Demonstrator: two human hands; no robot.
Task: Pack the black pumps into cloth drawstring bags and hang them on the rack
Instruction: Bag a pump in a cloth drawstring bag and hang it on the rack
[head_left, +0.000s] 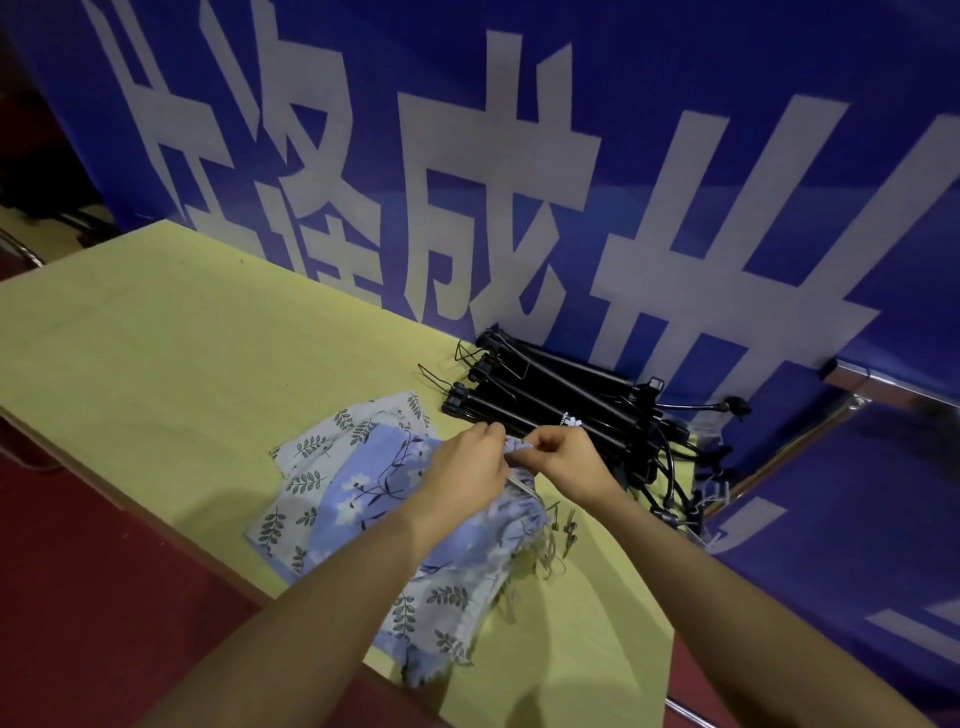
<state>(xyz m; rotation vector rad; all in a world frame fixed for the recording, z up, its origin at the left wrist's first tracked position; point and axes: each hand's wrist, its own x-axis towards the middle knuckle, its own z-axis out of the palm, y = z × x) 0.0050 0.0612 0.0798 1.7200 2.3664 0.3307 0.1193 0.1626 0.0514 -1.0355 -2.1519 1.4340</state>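
Hands meet over a pile of cloth drawstring bags (395, 499) on the yellow bench (156, 338). The left hand (467, 467) and the right hand (566, 460) are nearly touching, and each has its fingers pinched together on the gathered mouth of the top bag, a blue one with pale flowers and dark twigs. Holding the hem from both sides like this looks like the way to spread the opening or work the cord, so the step in hand is probably readying a bag, not filling it.

Beneath the blue bag lie others in a paler cloth printed with dark leaf sprigs, fanned out flat toward the near edge of the bench. Their frayed cords (524, 577) trail off to the right of the pile, just beside a couple of small clips (569, 525).

Behind the hands, against the blue banner (519, 156) with large white characters, sits a heap of black clip hangers (561, 405) with wire hooks, stacked roughly parallel. Likely they are kept within reach for the hanging step.

No black pumps show anywhere in view, and no rack can be made out for certain; a metal rail at the right edge may belong to one, but that cannot be told. By this showing the packing has hardly started: the bag in hand seems flat and empty.
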